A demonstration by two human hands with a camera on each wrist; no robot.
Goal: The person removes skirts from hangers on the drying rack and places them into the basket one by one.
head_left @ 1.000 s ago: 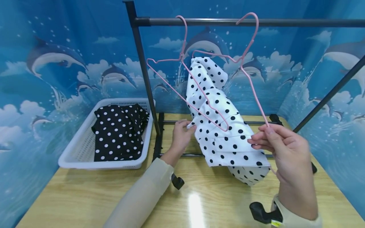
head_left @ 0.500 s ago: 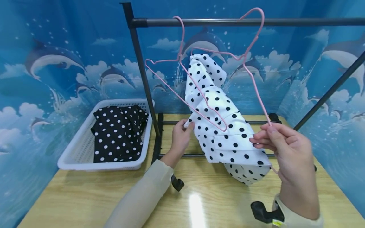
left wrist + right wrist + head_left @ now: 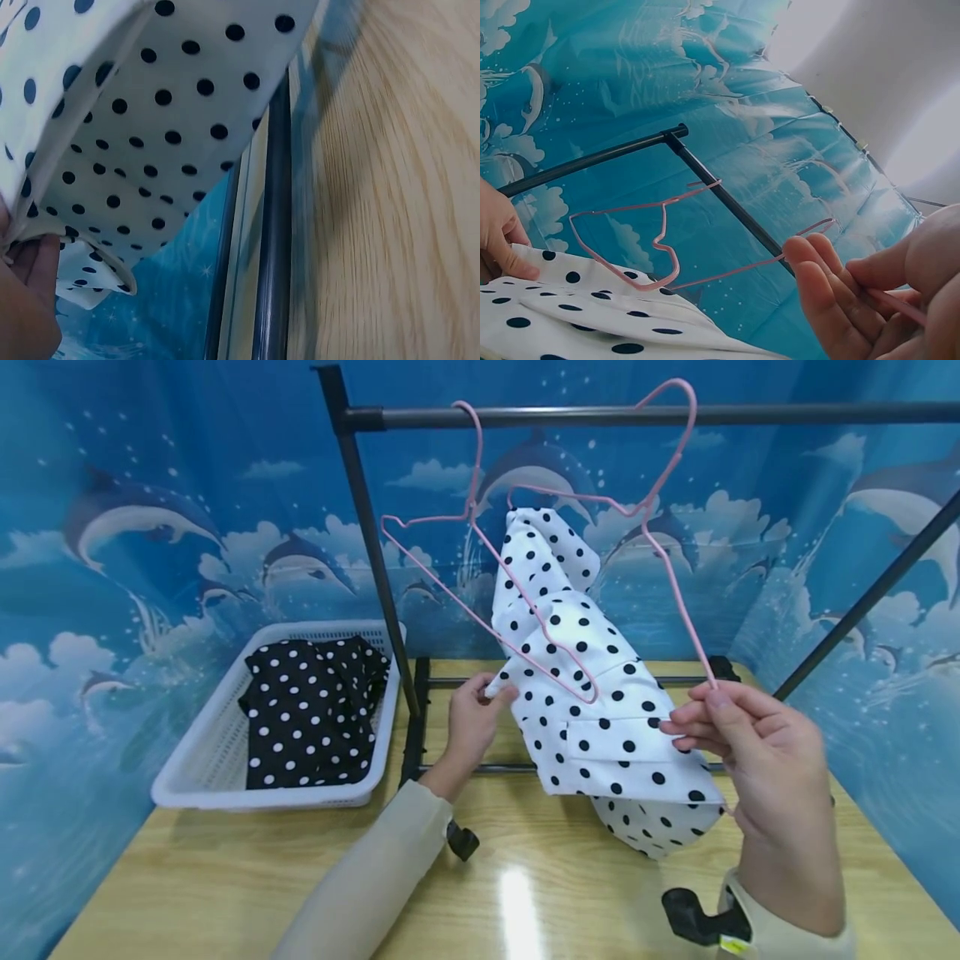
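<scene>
- Head view: the left hand (image 3: 472, 714) pinches an edge of the white dotted garment (image 3: 555, 743), which hangs in front of the rack (image 3: 367, 527) with its top at one end of a pink hanger (image 3: 647, 508). The right hand (image 3: 772, 760) grips that hanger's other side between thumb and fingers. A second pink hanger (image 3: 472, 510) hangs from the rack's top bar. On the table (image 3: 600, 910), a white basket (image 3: 262, 799) holds black dotted cloth (image 3: 307, 718).
- Left wrist view: the fingers hold bunched cloth near dark bars.
- Right wrist view: thumb and fingers pinch pink wire; the garment lies between both hands.
</scene>
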